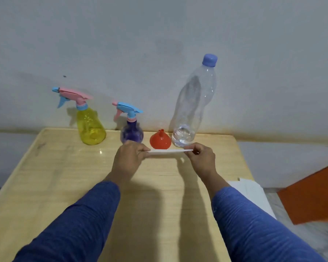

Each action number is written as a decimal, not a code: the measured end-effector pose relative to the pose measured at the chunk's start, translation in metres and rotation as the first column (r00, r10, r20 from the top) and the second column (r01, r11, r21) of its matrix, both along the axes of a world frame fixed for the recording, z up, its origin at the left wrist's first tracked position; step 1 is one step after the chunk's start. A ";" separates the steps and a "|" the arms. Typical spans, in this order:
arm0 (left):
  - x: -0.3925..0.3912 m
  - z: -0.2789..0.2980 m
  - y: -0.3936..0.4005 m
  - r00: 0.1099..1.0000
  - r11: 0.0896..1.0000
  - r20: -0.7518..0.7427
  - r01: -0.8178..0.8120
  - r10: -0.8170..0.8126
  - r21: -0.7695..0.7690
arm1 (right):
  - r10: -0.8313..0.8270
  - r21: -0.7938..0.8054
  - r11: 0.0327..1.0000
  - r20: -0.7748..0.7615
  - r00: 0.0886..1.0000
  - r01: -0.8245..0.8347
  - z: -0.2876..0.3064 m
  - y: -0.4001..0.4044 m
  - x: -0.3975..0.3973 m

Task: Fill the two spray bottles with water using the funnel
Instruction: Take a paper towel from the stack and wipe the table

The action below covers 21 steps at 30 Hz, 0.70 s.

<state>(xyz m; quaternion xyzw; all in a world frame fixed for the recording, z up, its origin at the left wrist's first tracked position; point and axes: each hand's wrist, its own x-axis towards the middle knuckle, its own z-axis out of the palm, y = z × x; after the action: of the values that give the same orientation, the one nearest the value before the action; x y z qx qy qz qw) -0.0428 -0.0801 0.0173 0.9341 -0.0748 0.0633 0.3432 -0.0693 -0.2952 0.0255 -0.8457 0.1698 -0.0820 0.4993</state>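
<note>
White card [169, 151], seen edge-on, is pinched at its ends by the left hand [128, 157] and right hand [202, 158] above the wooden table [64, 176], along whose far edge stand the yellow spray bottle [90, 125], purple spray bottle [132, 132], upturned red funnel [160, 139] and nearly empty capped water bottle [194, 103].

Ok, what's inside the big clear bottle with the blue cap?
A little water sits at the bottom of the clear bottle; the rest looks empty. Its base is hidden behind the right hand.
</note>
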 end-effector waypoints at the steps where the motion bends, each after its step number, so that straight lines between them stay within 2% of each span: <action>1: -0.003 -0.009 0.003 1.000 1.000 -0.017 0.025 -0.025 0.003 | 0.022 -0.047 0.999 -0.031 0.999 -0.024 -0.008 0.001 -0.002; 6: -0.010 -0.057 0.014 0.982 0.973 -0.008 0.189 -0.190 0.135 | 0.119 -0.224 0.962 -0.185 0.975 -0.160 -0.040 0.001 -0.012; 9: -0.013 -0.068 0.016 0.971 0.943 -0.007 0.233 -0.238 0.236 | 0.186 -0.237 0.934 -0.314 0.931 -0.266 -0.044 0.005 -0.020; 13: -0.006 -0.065 0.006 0.948 0.937 0.173 0.214 -0.267 0.275 | 0.264 -0.432 0.830 -0.252 0.931 -0.353 -0.041 0.012 -0.018; 15: 0.002 -0.063 -0.004 0.932 0.936 0.276 0.139 -0.234 0.323 | 0.255 -0.464 0.826 -0.199 0.946 -0.320 -0.044 0.023 -0.010; 17: 0.007 -0.067 -0.017 0.927 0.924 0.295 0.115 -0.232 0.365 | 0.268 -0.492 0.801 -0.215 0.939 -0.341 -0.054 0.036 -0.001; 19: 0.008 -0.076 -0.027 0.952 0.915 0.212 0.129 -0.223 0.381 | 0.254 -0.528 0.761 -0.292 0.922 -0.377 -0.068 0.046 0.004; 21: 0.001 -0.079 -0.036 0.991 0.939 -0.001 0.126 -0.132 0.321 | 0.232 -0.540 0.740 -0.355 0.906 -0.401 -0.081 0.051 0.004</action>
<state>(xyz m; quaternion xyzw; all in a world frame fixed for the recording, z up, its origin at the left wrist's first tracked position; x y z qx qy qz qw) -0.0423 -0.1159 -0.0617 0.9699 -0.1485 0.0371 0.1895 -0.0649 -0.2441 -0.0559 -0.9791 0.0523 0.0687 0.1840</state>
